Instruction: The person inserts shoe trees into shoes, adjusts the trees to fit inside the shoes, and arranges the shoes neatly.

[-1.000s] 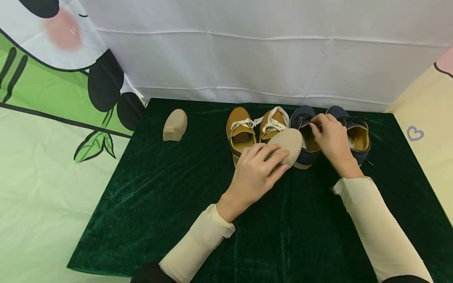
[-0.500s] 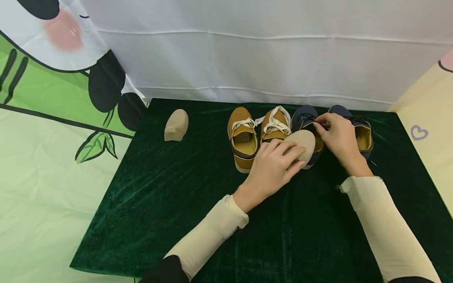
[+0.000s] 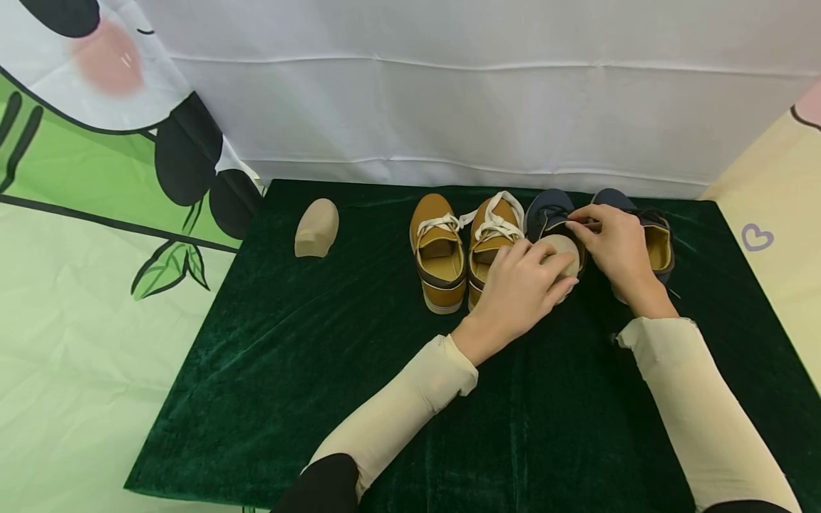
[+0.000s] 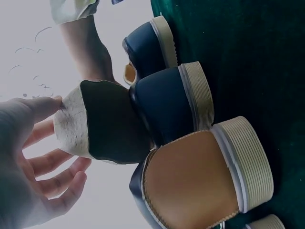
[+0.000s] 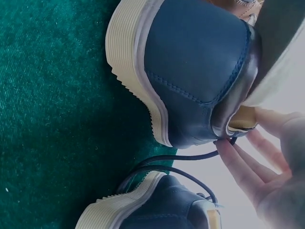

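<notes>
My left hand (image 3: 519, 292) pinches a beige toe-shaped shoe form (image 3: 563, 251) above the left navy shoe (image 3: 547, 205). In the left wrist view the shoe form (image 4: 74, 125) shows a hollow dark underside and leans close over the shoe's opening; how far it sits inside cannot be told. My right hand (image 3: 617, 242) pinches the upper edge of that same navy shoe (image 5: 190, 52) near its laces, thumb at the opening. The other navy shoe (image 3: 659, 249) stands to the right, partly behind the right hand.
Two tan shoes with white laces, the left one (image 3: 442, 267) and the right one (image 3: 487, 239), stand beside the navy pair. A second beige form (image 3: 317, 228) lies at the far left of the green velvet cloth (image 3: 269, 370). A white curtain (image 3: 410, 114) hangs behind.
My left hand has carried the beige form rightward, from over the tan shoe to the left navy shoe's opening. The right hand has shifted slightly right and keeps at the shoe's edge.
</notes>
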Demonstrator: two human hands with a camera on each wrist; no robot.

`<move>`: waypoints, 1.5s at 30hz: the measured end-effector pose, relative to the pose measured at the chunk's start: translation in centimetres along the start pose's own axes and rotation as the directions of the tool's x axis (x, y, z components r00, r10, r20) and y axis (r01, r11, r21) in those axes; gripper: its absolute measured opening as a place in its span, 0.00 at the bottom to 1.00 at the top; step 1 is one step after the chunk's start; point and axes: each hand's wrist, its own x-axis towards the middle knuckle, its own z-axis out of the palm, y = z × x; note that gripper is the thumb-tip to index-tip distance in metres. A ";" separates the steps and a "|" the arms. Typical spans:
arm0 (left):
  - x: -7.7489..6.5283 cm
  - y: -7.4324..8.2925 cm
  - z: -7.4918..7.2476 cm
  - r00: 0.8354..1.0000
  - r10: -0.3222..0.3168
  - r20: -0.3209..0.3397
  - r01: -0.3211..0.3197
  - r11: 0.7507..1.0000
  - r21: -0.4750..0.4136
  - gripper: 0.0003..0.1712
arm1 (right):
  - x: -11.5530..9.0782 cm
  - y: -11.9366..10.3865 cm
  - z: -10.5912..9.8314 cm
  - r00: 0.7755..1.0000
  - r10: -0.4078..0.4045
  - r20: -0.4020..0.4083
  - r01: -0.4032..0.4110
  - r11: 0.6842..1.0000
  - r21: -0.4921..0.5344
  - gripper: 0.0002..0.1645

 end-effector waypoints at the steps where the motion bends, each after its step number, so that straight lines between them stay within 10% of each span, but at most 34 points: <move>1: 0.2 0.1 0.2 1.000 -0.004 0.016 0.003 1.000 0.014 0.21 | 0.0 0.0 -0.1 1.000 0.003 0.001 -0.003 1.000 0.003 0.13; 23: 3.8 0.2 1.8 0.992 -0.050 0.116 0.058 0.996 -0.065 0.25 | -0.3 0.4 -1.1 0.992 0.053 0.116 -0.062 0.995 0.076 0.15; 36: 4.6 -1.4 0.5 0.905 -0.147 0.399 0.322 0.850 -0.416 0.25 | -0.5 0.8 -1.0 0.985 0.076 0.154 -0.090 0.992 0.088 0.16; 45: 4.7 -1.3 1.5 0.912 -0.166 0.376 0.309 0.880 -0.360 0.24 | -0.4 0.8 -1.2 0.988 0.070 0.134 -0.080 0.994 0.072 0.15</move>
